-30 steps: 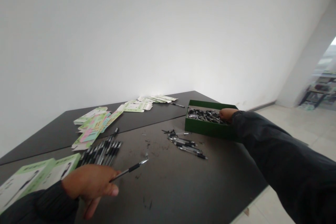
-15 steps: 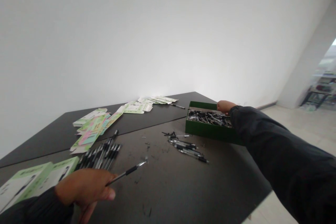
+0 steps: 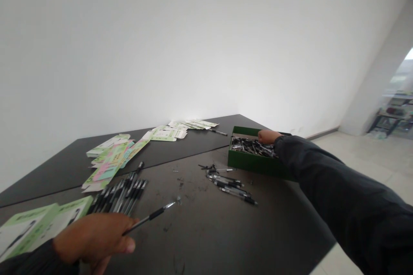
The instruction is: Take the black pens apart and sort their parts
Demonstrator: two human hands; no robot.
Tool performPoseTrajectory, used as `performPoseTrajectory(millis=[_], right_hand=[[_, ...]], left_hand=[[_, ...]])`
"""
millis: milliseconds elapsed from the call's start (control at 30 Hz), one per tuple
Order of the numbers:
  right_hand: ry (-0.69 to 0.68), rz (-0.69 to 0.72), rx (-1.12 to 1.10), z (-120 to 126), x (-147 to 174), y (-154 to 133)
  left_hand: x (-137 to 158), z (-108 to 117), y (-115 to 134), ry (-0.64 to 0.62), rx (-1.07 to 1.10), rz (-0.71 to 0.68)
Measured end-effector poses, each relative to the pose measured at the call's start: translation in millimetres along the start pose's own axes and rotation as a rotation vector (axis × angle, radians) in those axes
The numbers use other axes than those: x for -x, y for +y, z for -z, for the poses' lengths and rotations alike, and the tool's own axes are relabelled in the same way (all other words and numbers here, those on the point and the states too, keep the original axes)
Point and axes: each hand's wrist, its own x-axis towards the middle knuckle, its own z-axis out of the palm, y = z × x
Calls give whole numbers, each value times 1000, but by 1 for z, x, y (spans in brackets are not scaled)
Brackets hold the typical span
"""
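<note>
My left hand [image 3: 97,236] is closed around the rear end of a pen [image 3: 156,213], whose tip points away to the right over the dark table. Across at the right, my right hand [image 3: 269,136] reaches into a green box [image 3: 248,162] heaped with black pen parts [image 3: 251,146]. Its fingers are curled and partly hidden, and anything in them is too small to make out. Just beyond my left hand lies a pile of black-gripped pens [image 3: 121,191]. Several more pens [image 3: 230,184] lie in front of the green box.
Two green-and-white pen boxes [image 3: 29,225] lie at the near left. Flattened cartons [image 3: 111,161] and more cartons [image 3: 164,133] run along the back of the table [image 3: 209,236]. A single pen [image 3: 218,132] lies near the wall [image 3: 193,43]. Small black bits dot the tabletop.
My right hand has moved left and slightly lower within the green box. My left hand, still holding the pen, has shifted a little left and down in view.
</note>
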Motion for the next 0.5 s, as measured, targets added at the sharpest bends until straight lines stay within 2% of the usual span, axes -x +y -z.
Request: performPoseTrajectory(millis=[233,367,500], right_hand=[[-40,18,-123,-12,0,-6],[-51,4,-292,1,4,-2],[-68,32,-570,20,16,-4]], left_hand=[[-2,-1,-5,7,52,-10],[0,-3,-7,17,73,-51],[8,-1,1,9,76,-56]])
